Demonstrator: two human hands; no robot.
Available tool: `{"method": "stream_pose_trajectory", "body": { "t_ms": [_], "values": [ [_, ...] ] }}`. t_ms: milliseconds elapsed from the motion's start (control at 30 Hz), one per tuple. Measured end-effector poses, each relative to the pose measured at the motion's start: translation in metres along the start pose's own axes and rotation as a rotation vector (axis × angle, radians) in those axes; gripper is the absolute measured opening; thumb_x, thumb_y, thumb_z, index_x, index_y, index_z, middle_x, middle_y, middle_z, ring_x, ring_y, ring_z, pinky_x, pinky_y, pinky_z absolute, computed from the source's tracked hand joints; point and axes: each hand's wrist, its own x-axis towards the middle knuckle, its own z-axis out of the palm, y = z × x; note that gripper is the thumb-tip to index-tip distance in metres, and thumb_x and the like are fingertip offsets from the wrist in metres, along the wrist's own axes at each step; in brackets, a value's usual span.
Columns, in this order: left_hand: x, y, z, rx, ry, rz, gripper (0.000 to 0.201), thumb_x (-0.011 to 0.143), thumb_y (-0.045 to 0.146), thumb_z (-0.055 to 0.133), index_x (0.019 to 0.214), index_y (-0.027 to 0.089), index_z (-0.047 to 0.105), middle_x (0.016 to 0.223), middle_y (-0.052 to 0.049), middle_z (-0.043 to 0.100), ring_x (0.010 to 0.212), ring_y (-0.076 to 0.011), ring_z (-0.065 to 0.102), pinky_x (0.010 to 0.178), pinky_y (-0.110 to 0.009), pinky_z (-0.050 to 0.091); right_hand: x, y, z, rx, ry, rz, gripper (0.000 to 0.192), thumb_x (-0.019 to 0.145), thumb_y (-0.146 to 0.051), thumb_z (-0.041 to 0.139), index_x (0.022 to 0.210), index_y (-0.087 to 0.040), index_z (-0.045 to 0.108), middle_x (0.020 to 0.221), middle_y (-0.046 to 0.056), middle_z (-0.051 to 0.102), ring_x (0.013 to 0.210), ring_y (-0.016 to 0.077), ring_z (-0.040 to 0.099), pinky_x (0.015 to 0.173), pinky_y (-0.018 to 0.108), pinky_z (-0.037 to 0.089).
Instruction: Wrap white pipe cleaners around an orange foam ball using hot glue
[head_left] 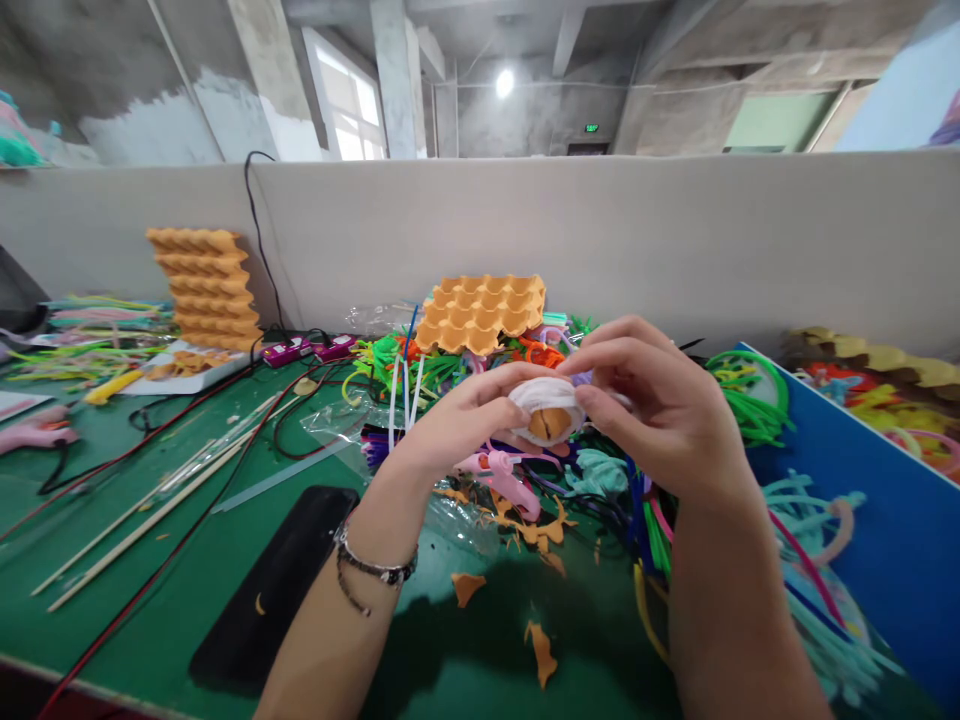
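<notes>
Both my hands are raised over the green table and meet on one small craft piece: an orange egg-carton cup wrapped in white fuzzy pipe cleaner. My left hand grips it from the left with thumb and fingers. My right hand pinches the white wrapping from the right and above. A beaded bracelet sits on my left wrist. Below the hands lie a pink glue gun and orange carton scraps.
A heap of coloured pipe cleaners and an orange egg tray lie behind the hands. A black phone, wooden sticks, red cables and a stack of egg trays are at left. A blue board stands at right.
</notes>
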Motion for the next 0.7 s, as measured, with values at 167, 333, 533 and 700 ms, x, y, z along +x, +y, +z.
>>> {"method": "stream_pose_trajectory", "body": {
  "t_ms": [167, 333, 533, 700],
  "values": [
    [0.0015, -0.0015, -0.0021, -0.08, 0.0, -0.042, 0.027, 0.059, 0.016, 0.052, 0.086, 0.019, 0.05, 0.072, 0.002, 0.057, 0.057, -0.0105, 0.059, 0.051, -0.022, 0.048, 0.0001, 0.0021, 0.001, -0.001, -0.001, -0.04, 0.013, 0.08, -0.012, 0.052, 0.085, -0.021, 0.06, 0.083, 0.002, 0.051, 0.067, 0.01, 0.05, 0.054, 0.024, 0.042],
    [0.0012, -0.0002, -0.0005, -0.146, 0.024, -0.053, 0.027, 0.058, 0.016, 0.053, 0.084, 0.019, 0.047, 0.07, 0.003, 0.054, 0.055, -0.0085, 0.058, 0.049, -0.02, 0.048, 0.0011, 0.0036, 0.0023, -0.044, -0.003, -0.054, 0.017, 0.08, -0.01, 0.05, 0.085, -0.021, 0.062, 0.083, 0.002, 0.052, 0.072, 0.0113, 0.052, 0.06, 0.025, 0.044],
    [0.0016, -0.0012, 0.0014, -0.091, 0.06, -0.047, 0.027, 0.058, 0.017, 0.051, 0.084, 0.019, 0.045, 0.071, 0.004, 0.052, 0.059, -0.0083, 0.057, 0.055, -0.022, 0.05, 0.0015, 0.0029, 0.005, -0.093, -0.017, -0.07, 0.015, 0.081, -0.016, 0.054, 0.09, -0.021, 0.064, 0.084, 0.003, 0.052, 0.073, 0.0111, 0.051, 0.059, 0.024, 0.044],
    [0.0004, -0.0029, 0.0017, 0.017, 0.017, -0.052, 0.022, 0.066, 0.02, 0.046, 0.088, 0.021, 0.04, 0.067, 0.004, 0.052, 0.051, -0.0084, 0.054, 0.048, -0.022, 0.047, 0.001, 0.0035, 0.0069, -0.078, -0.055, -0.042, 0.016, 0.082, -0.018, 0.053, 0.093, -0.023, 0.064, 0.088, 0.003, 0.053, 0.077, 0.0125, 0.052, 0.06, 0.025, 0.044]
  ]
}}
